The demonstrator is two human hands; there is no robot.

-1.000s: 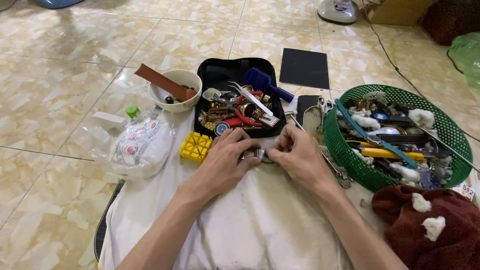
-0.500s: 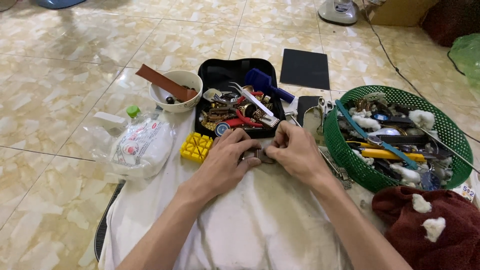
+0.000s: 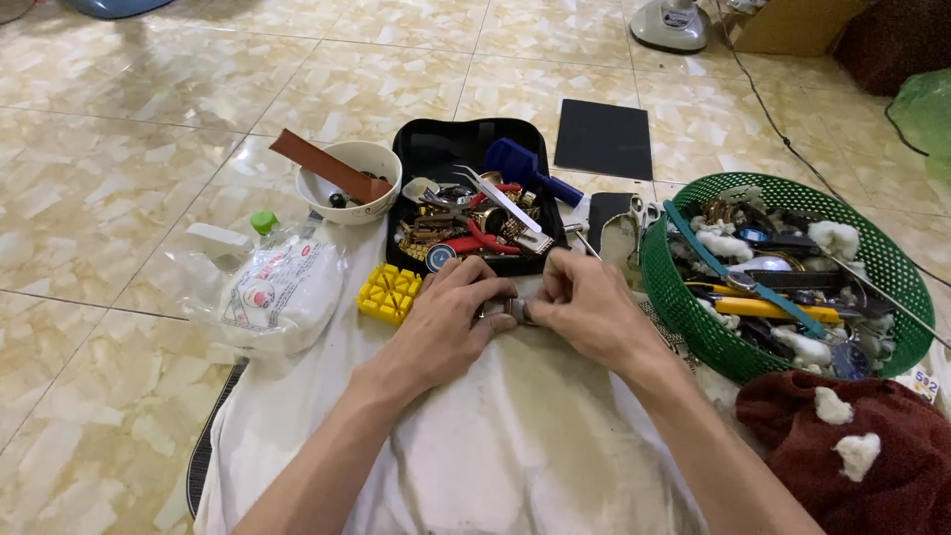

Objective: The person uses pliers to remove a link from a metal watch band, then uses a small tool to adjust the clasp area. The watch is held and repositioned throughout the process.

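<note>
Both my hands meet over a white cloth (image 3: 515,446) spread on my lap. My left hand (image 3: 446,322) and my right hand (image 3: 584,302) pinch a small dark metal piece (image 3: 515,308) between their fingertips; most of it is hidden by the fingers, so its kind is unclear. Just beyond the hands lies a black tray (image 3: 436,154) full of watch parts, tweezers and red-handled pliers. A small yellow plastic block (image 3: 388,293) sits left of my left hand.
A green mesh basket (image 3: 684,297) with tools and cotton stands at the right. A white bowl (image 3: 371,163) with a brown strap and a plastic bag (image 3: 272,292) lie at the left. A maroon cloth (image 3: 852,456) is at lower right, and a black pad (image 3: 604,139) rests on the tiled floor.
Both hands have stayed together over the cloth, with only slight shifts of the fingers around the small piece.
</note>
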